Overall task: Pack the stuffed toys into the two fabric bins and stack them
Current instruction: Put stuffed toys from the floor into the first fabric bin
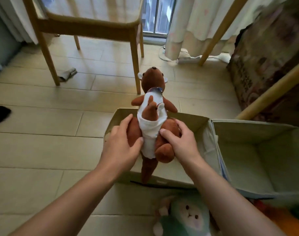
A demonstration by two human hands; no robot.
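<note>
Both hands clamp the brown kangaroo toy in a two-sided grip: the left hand closed on its left haunch, the right hand on its right haunch. The toy is held upright over the left fabric bin, its tail hanging down over the near wall. The right fabric bin touches it. Near, a green plush toy lies on the floor.

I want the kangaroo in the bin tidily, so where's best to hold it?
Grip the kangaroo round its thick haunches, a hand from each side, as the left hand and right hand do now. That is its widest part; the tail hangs clear underneath.
</note>
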